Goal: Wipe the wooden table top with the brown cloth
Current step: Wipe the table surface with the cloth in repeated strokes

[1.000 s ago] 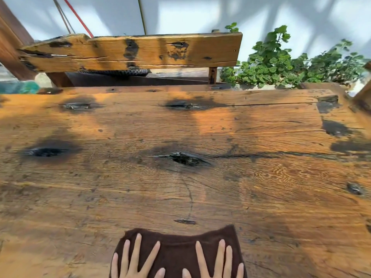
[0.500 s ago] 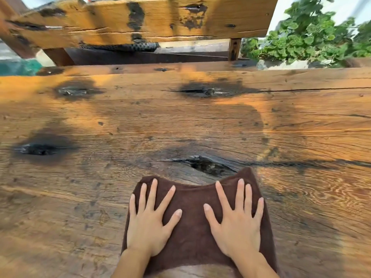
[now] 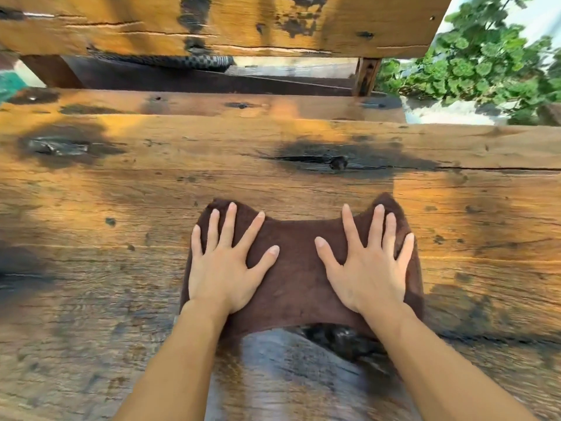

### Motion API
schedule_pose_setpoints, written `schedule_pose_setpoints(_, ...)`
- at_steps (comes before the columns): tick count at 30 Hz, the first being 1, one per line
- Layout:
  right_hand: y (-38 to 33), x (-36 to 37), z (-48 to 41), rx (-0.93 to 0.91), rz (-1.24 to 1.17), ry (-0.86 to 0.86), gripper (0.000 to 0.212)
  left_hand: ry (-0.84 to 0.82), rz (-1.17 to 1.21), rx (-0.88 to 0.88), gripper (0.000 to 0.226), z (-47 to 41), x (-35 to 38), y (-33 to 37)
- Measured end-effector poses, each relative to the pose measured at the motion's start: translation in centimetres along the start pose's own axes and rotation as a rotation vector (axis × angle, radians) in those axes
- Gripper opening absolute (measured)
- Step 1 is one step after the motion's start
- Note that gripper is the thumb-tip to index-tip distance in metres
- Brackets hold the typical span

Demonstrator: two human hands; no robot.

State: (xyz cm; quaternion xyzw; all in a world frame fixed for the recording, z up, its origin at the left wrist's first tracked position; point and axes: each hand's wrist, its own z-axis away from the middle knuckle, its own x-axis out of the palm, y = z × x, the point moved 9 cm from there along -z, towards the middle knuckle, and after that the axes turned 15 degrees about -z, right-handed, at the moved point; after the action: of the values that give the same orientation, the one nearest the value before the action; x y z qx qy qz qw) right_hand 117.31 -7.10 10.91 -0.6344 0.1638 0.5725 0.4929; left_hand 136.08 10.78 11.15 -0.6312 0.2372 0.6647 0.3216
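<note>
A dark brown cloth (image 3: 299,268) lies spread flat on the wooden table top (image 3: 121,208), near the middle of the view. My left hand (image 3: 226,270) presses palm-down on the cloth's left half with its fingers spread. On the right half, my right hand (image 3: 368,271) lies the same way, flat and splayed. Neither hand curls around the fabric. Both forearms reach in from the bottom edge. A darker, wet-looking streak (image 3: 288,366) runs on the wood between my arms, just behind the cloth.
Dark knots and cracks (image 3: 337,162) mark the boards ahead of the cloth. Beyond the table's far edge stands a wooden bench with a thick back plank (image 3: 212,22). A leafy green plant (image 3: 485,62) grows at the far right.
Both hands have pushed the cloth away from me, from the near edge to mid-table, past the central knot. A dark damp streak now trails behind it.
</note>
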Motion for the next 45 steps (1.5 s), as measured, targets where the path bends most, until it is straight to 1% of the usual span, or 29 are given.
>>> schedule_pose_setpoints(3, -1.8, 0.1, -6.0, 0.008, 0.008, 0.003, 0.085, 0.012, 0.02, -0.006, 0.071, -5.8, -0.3, -0.9)
schedule_pose_setpoints(8, -3.8, 0.0, -13.4, 0.028, 0.042, 0.009, 0.09, 0.019, 0.014, 0.01, 0.074, -14.7, -1.2, -1.6)
schedule_pose_setpoints(14, -6.6, -0.6, -21.7, -0.022, 0.023, 0.039, 0.09, 0.042, -0.01, 0.043, 0.074, -23.7, -1.8, -1.9)
schedule_pose_setpoints(18, -7.6, -1.1, -26.1, -0.026, 0.056, 0.09, 0.092, 0.052, -0.048, 0.075, 0.08, -28.6, -2.5, -2.0)
schedule_pose_setpoints(22, -8.3, -1.6, -29.2, -0.041, 0.092, 0.108, 0.097, 0.068, -0.071, 0.082, 0.089, -31.3, -2.8, -2.2)
schedule_pose_setpoints(27, -8.9, -2.9, -30.9, -0.075, 0.059, 0.163, 0.103, 0.105, -0.1, 0.078, 0.092, -32.4, -3.5, -2.5)
schedule_pose_setpoints(32, -8.7, -2.9, -30.4, -0.105, 0.056, 0.155, 0.098, 0.112, -0.093, 0.082, 0.089, -31.5, -3.7, -2.5)
schedule_pose_setpoints(40, -6.9, -2.6, -25.2, -0.14, 0.074, 0.099, 0.089, 0.085, -0.062, 0.116, 0.084, -27.6, -3.2, -1.8)
schedule_pose_setpoints(45, -4.8, -2.3, -21.0, -0.098, 0.026, 0.072, 0.09, 0.07, -0.049, 0.138, 0.081, -22.8, -2.5, -1.5)
